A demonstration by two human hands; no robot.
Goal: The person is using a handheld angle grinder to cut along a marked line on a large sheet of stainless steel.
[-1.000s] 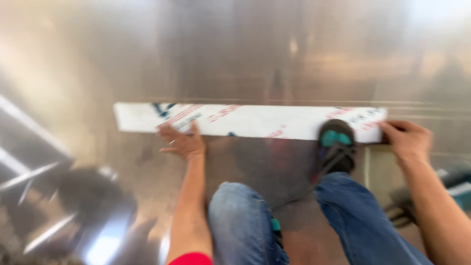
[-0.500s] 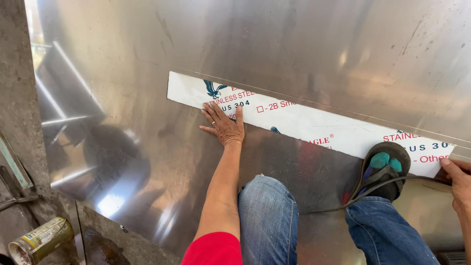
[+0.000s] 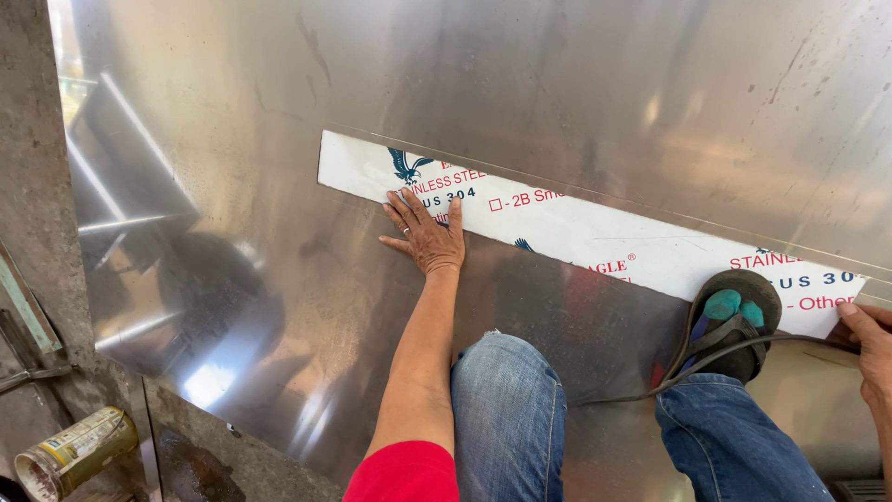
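A wide shiny steel sheet (image 3: 557, 102) covers the floor. The left hand (image 3: 426, 234) lies flat, fingers spread, on the near edge of a long white strip (image 3: 595, 244), whose far end meets the right hand (image 3: 872, 346); its grip cannot be told. A sandalled foot (image 3: 734, 321) pins the strip beside that hand.

I see an old tin can (image 3: 72, 454) lying on its side on the concrete floor (image 3: 28, 214), off the steel sheet's lower left corner. A black cable (image 3: 641, 376) trails near a sandal (image 3: 734, 321) toward the right edge.
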